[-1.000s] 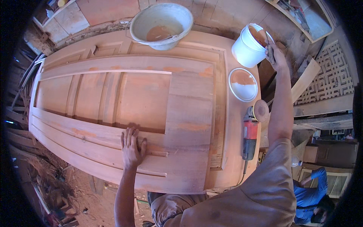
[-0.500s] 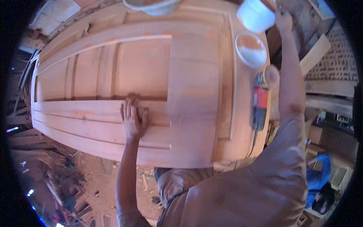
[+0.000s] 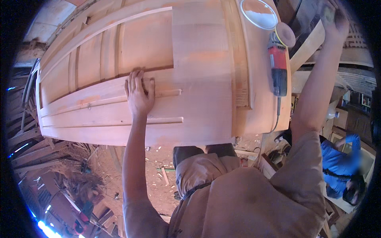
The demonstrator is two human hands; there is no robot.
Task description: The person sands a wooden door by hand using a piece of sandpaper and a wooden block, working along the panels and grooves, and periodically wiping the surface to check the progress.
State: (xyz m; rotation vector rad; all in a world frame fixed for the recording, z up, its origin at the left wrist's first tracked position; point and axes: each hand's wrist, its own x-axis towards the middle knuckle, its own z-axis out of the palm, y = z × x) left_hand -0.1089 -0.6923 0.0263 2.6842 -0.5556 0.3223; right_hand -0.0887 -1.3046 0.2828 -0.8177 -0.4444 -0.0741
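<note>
My left hand point(image 3: 139, 94) lies on a pale wooden panelled door point(image 3: 202, 99), palm down and fingers stretched, by the edge of a recessed panel. It holds nothing. My right hand point(image 3: 335, 22) is stretched to the far right, beyond the door. Its fingers look curled around a small greenish-grey thing that I cannot make out. Between the hands, an angle grinder point(image 3: 278, 63) with a red and black body and a round sanding disc point(image 3: 285, 34) lies on the wood, its cord trailing nearer me. A round white lid or shallow dish point(image 3: 258, 14) with an orange-brown patch sits beyond it.
Under the door is another wooden panel point(image 3: 260, 113). Planks point(image 3: 309, 45) lean at the right. A person in blue point(image 3: 343, 160) is at the lower right. Scrap wood point(image 3: 47, 158) is heaped at the left, and wood chips litter the floor point(image 3: 158, 174).
The view has shifted, so the white bucket and the bowl at the far edge are out of sight. My right hand has moved away from the bucket, rightward. My left hand stays on the door.
</note>
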